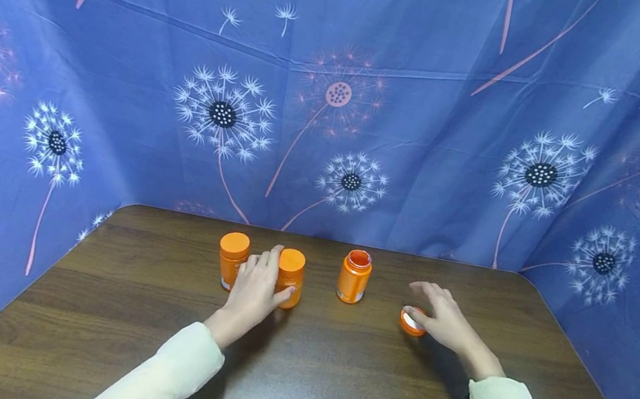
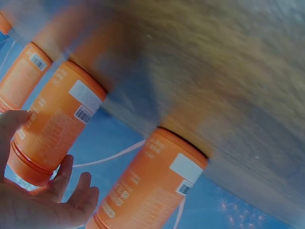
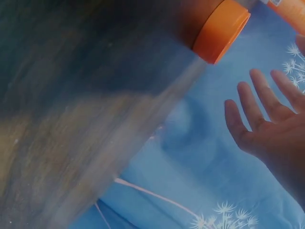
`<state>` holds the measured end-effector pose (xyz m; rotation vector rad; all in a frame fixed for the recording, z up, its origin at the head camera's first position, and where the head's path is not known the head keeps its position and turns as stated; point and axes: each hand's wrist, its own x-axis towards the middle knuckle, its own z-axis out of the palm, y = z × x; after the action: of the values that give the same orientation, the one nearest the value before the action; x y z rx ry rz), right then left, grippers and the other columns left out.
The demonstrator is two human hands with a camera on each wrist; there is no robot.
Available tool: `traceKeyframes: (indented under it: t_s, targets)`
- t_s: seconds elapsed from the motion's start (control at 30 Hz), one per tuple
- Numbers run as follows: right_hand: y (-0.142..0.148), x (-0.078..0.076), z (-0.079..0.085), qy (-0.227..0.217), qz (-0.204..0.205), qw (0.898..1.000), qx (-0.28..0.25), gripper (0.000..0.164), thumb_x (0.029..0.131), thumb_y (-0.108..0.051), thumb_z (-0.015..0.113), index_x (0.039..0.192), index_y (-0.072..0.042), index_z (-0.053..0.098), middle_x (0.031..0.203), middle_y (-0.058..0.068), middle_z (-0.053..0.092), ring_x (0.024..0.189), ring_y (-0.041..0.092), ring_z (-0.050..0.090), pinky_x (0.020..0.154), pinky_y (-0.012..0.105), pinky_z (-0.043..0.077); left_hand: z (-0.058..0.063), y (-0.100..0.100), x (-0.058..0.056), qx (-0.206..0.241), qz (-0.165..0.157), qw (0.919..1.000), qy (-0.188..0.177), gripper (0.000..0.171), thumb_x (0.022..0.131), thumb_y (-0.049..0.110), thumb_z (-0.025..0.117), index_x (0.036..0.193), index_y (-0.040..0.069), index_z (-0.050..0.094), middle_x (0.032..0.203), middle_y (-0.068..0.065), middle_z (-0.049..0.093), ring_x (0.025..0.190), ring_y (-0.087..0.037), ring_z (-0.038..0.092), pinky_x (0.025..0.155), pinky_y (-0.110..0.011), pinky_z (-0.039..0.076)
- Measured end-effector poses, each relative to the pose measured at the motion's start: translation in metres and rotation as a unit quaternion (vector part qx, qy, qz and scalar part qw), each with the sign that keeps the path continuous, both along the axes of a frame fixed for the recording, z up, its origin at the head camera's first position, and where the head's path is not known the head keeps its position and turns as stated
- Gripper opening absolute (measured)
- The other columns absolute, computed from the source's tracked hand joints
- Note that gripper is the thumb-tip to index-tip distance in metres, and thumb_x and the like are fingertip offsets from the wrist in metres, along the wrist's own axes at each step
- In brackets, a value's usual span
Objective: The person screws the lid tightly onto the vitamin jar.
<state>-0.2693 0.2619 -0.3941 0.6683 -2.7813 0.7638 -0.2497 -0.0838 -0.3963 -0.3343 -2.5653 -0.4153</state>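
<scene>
Thumb and fingers of my left hand [image 1: 258,282] lie around the sides of a capped orange bottle [image 1: 289,285], which stands upright. In the left wrist view the thumb overlaps this bottle's label [image 2: 57,119] and a finger meets its edge near the lid. Close on the left of that hand stands another capped orange bottle [image 1: 231,262], partly covered by the fingers. My right hand [image 1: 447,319] hovers with fingers spread by a loose orange cap [image 1: 412,322], its white inside facing up. In the right wrist view, a gap separates the fingers from this cap [image 3: 221,31].
An uncapped orange bottle [image 1: 354,278] stands upright between the two hands, its mouth facing up. Everything is on a brown wooden table [image 1: 302,392]. Behind it and along both sides hangs a blue cloth [image 1: 431,133] with dandelion prints.
</scene>
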Motion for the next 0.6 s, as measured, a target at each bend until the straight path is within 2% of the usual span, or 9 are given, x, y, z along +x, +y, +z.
traceKeyframes:
  t_s: [0.37,0.6]
  targets:
    - [0.0028,0.0036,0.0017,-0.038,-0.015,0.997,0.062,0.046,0.082,-0.027,0.066,0.116,0.002,0.053,0.111,0.02,0.059,0.101,0.038,0.048,0.079,0.06,0.035,-0.0006,-0.0043,-0.0061,-0.018,0.027,0.9993,0.019,0.076,0.073,0.036,0.075,0.129,-0.001,0.04,0.103,-0.017,0.059,0.089,-0.034,0.053,0.072,-0.042,0.044]
    - [0.0049,0.0045,0.0007,-0.05,-0.023,0.993,0.102,0.053,0.076,-0.034,0.071,0.113,0.001,0.055,0.107,0.017,0.06,0.096,0.035,0.051,0.075,0.055,0.038,-0.0007,-0.005,-0.009,-0.026,0.04,0.9987,0.018,0.075,0.075,0.035,0.073,0.13,-0.003,0.039,0.105,-0.018,0.056,0.091,-0.034,0.052,0.074,-0.042,0.045]
